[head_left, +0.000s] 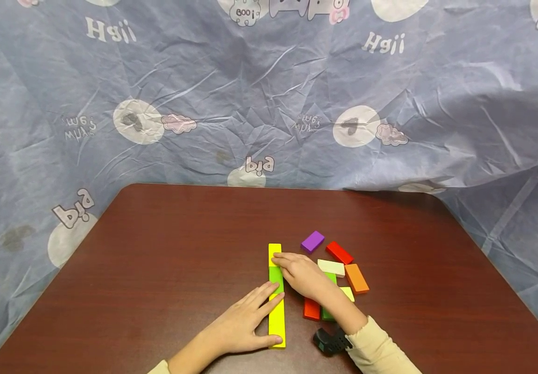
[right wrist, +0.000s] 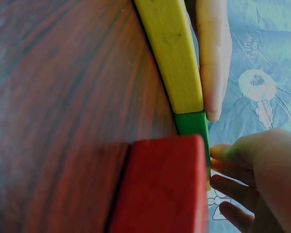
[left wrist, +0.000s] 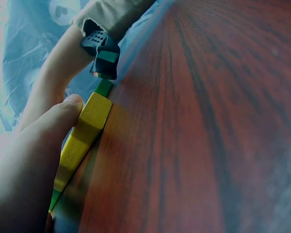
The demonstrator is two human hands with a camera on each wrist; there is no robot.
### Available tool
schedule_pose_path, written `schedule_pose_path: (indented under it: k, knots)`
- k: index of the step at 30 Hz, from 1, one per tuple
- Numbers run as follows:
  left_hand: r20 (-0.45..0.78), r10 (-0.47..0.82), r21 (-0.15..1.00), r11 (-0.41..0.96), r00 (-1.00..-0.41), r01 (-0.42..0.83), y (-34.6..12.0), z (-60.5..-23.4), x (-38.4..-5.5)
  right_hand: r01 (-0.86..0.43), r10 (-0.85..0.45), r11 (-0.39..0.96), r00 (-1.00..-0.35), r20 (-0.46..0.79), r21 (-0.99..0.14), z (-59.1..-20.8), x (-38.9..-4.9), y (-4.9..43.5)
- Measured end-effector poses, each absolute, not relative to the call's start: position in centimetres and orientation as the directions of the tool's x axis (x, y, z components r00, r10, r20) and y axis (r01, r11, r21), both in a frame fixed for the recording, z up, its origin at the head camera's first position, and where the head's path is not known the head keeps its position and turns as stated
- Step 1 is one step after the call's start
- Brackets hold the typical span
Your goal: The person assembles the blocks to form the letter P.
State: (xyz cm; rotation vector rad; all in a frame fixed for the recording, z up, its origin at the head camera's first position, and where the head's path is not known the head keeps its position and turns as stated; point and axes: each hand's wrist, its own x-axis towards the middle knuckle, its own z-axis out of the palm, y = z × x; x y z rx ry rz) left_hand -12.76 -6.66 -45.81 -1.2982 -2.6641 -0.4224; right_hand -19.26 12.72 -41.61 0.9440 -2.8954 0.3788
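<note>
Yellow-and-green row of blocks [head_left: 276, 277], flat on the table [head_left: 180, 249], its long axis running straight away from the person. It lies between the two hands, both at it, so neither is nearer. The left hand [head_left: 241, 324], fingers spread, reaches in from the left, thumb over the near yellow end [head_left: 277, 319]. From the right, the right hand [head_left: 304, 275] lays outstretched fingers on the far yellow block [head_left: 274, 249]. Neither hand is clamped; loose blocks [head_left: 331, 267] lie to the right.
</note>
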Motion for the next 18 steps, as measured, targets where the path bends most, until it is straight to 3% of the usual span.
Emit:
schedule_pose_path:
  k: [6, 11, 18]
  knots:
    - [0.261, 0.742, 0.187, 0.589, -0.618, 0.786, -6.6, -45.8, -12.7, -0.550, -0.524, 0.799, -0.835, 0.168, -0.244, -41.4, -19.4, 12.8]
    - [0.272, 0.738, 0.194, 0.586, -0.617, 0.787, -6.6, -45.8, -12.8, -0.435, -0.383, 0.852, -0.898, 0.218, -0.293, -40.8, -20.2, 13.5]
    - [0.266, 0.739, 0.206, 0.584, -0.619, 0.785, -6.5, -45.7, -12.8, -0.288, -0.247, 0.918, -0.953, 0.176, -0.274, -40.6, -21.9, 15.5]
